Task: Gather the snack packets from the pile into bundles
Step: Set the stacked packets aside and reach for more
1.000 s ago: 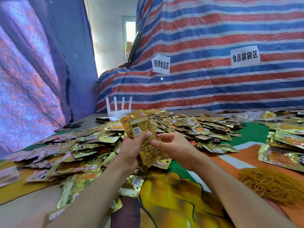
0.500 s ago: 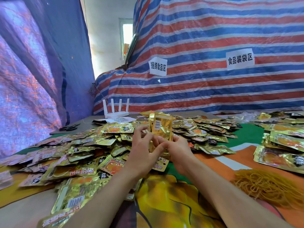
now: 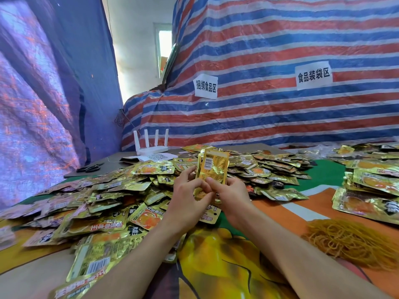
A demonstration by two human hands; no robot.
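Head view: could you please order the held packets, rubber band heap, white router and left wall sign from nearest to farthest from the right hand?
1. held packets: pinched in the right hand grip.
2. rubber band heap: on the table, to its right.
3. white router: behind the pile, to the left.
4. left wall sign: on the striped tarp, beyond.

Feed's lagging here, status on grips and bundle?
Upright packet stack pinched between left grip and right grip. Loose pile beyond. Nothing blocking; rubber bands apart, right.
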